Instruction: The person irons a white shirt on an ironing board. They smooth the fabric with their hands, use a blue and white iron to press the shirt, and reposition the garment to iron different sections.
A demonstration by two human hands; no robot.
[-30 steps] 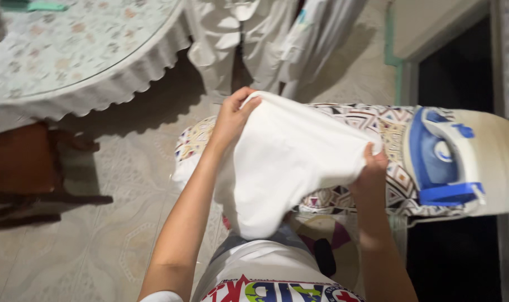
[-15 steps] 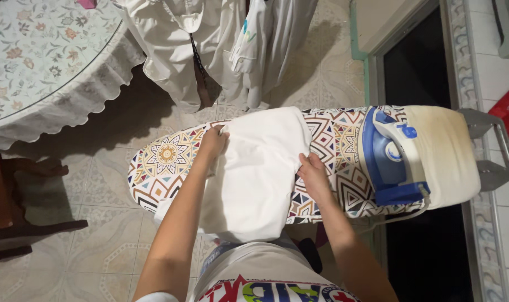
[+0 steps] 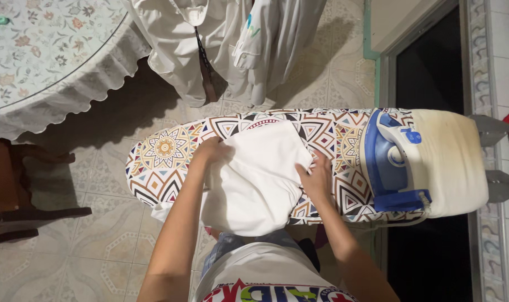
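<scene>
Pinching white cloth [image 3: 254, 179] edges: left hand [image 3: 212, 152], right hand [image 3: 317, 178] | iron [image 3: 391, 162] near

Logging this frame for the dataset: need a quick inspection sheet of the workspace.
Surface: ironing board with a geometric patterned cover, pale pad at its right end.
Job's things: white cloth lies on the board, near edge hanging off.
Clutter: blue and white iron rests on the pad.
Hands: left hand on the cloth's left edge; right hand on its right edge.
Cables: iron cord runs along the board's near edge.
Surroundings: round table with floral cloth, hanging white garments, tiled floor, dark doorway.
</scene>
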